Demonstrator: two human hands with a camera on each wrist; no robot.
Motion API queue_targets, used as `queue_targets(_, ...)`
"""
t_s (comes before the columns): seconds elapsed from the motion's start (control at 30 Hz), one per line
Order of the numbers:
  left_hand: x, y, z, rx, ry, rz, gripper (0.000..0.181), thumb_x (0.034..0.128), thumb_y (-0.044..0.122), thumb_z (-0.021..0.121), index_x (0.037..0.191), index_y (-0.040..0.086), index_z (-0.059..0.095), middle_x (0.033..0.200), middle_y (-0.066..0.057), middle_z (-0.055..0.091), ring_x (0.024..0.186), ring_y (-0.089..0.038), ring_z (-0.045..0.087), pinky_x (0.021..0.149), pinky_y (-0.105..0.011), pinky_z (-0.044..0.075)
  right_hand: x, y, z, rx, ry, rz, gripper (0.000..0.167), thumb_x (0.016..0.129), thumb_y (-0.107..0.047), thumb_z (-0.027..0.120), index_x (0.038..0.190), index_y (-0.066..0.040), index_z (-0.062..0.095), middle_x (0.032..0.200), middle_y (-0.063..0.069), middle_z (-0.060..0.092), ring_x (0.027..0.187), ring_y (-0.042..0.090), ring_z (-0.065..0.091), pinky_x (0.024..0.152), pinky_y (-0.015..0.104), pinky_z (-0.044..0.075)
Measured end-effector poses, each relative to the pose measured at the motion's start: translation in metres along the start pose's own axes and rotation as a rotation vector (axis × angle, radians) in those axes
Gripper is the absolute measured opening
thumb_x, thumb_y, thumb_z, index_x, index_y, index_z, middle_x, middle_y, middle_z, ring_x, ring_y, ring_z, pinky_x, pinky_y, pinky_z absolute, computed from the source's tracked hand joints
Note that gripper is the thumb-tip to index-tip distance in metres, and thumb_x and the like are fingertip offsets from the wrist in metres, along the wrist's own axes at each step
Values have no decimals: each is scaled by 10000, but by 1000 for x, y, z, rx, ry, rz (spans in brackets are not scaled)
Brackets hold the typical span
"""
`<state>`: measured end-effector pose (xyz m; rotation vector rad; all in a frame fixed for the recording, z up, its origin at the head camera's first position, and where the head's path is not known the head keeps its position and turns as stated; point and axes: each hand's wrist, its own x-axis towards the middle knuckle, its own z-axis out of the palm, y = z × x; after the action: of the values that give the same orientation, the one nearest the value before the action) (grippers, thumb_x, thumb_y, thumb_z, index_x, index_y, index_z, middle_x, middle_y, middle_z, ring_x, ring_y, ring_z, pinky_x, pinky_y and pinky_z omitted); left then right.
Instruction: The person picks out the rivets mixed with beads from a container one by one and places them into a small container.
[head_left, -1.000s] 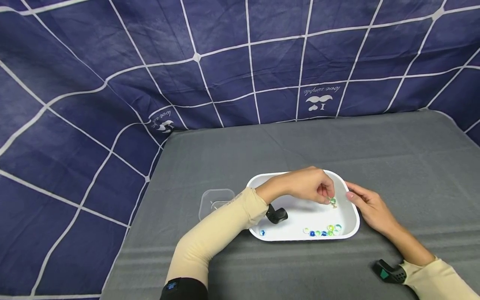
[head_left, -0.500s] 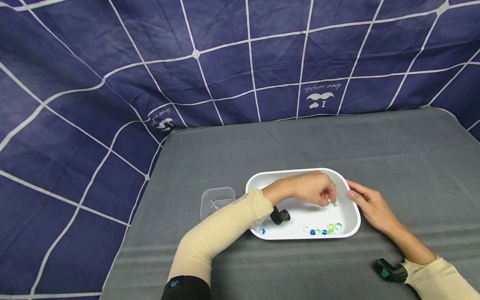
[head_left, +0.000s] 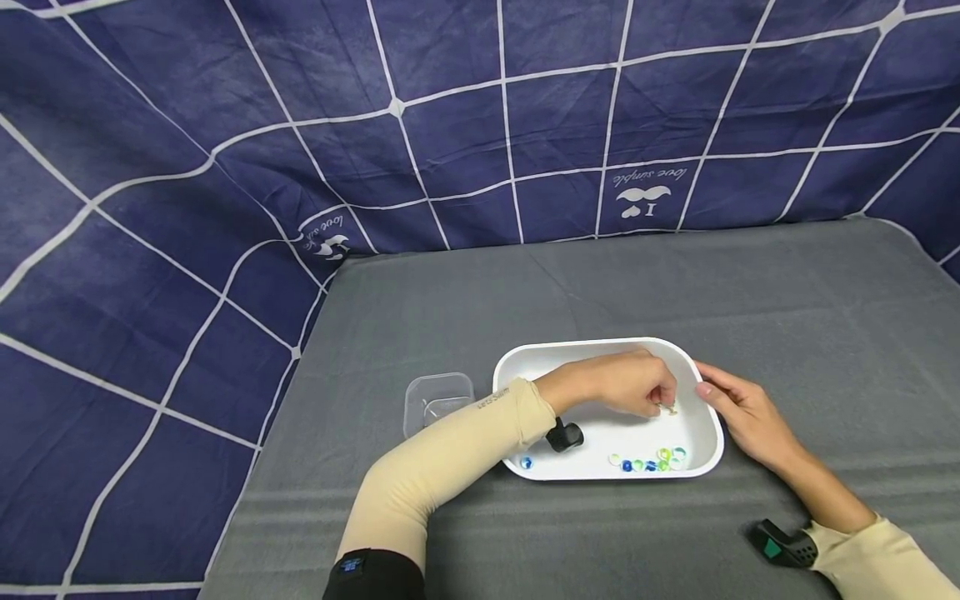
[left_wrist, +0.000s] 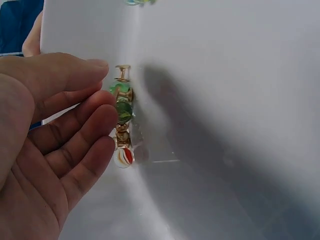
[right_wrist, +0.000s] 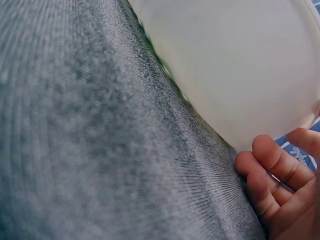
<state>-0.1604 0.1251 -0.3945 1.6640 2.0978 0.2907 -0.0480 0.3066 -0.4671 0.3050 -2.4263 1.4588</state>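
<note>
My half-bent left hand (head_left: 630, 383) is at the gold-and-marble row (left_wrist: 124, 112), at three o'clock in the white tray (head_left: 618, 433); whether it pinches, I cannot tell. My right hand (head_left: 742, 414) grips the tray's three-o'clock end. I seem mid-handling; next calls for light fingertip control.

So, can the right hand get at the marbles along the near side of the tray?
Probably yes: nothing covers the marbles, though the right hand, at the right end of the tray, would likely have to reach over its rim.
</note>
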Motion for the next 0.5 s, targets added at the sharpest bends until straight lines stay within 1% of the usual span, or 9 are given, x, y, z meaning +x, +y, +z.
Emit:
queue_targets(0.07,2,0,1,26,-6,6,42,883,75,687,871,115,688,734,73,532,666,-4,440,635,-104,338,0,0,0,-2,-1,-2,326,971,63,525,1280,167,530,1142,-280,583,969,-97,578,735,88,465)
queue_targets(0.13,3,1,3,48,-9,12,136,880,75,684,785,135,608,689,65,465,628,-17,386,605,-127,300,0,0,1,-5,2,0,325,972,62,525,1279,169,530,1154,-287,572,987,-108,568,751,79,456)
queue_targets(0.2,5,1,4,68,-13,20,226,878,78,683,734,153,527,662,59,416,607,-26,347,588,-144,269,-1,0,1,-11,0,3,328,977,55,523,1285,168,527,1172,-298,556,1009,-119,554,768,69,445)
queue_targets(0.33,7,2,5,91,-15,31,290,878,70,680,702,161,468,644,55,378,597,-37,324,578,-157,249,-1,0,1,-18,0,6,330,978,52,525,1288,165,527,1193,-309,538,1028,-128,539,778,63,437)
queue_targets(0.5,9,5,5,124,-18,2,288,893,61,662,702,165,473,643,50,363,597,-52,319,575,-167,247,-1,1,0,-20,6,5,330,971,60,529,1283,168,530,1194,-308,543,1028,-129,539,774,62,434)
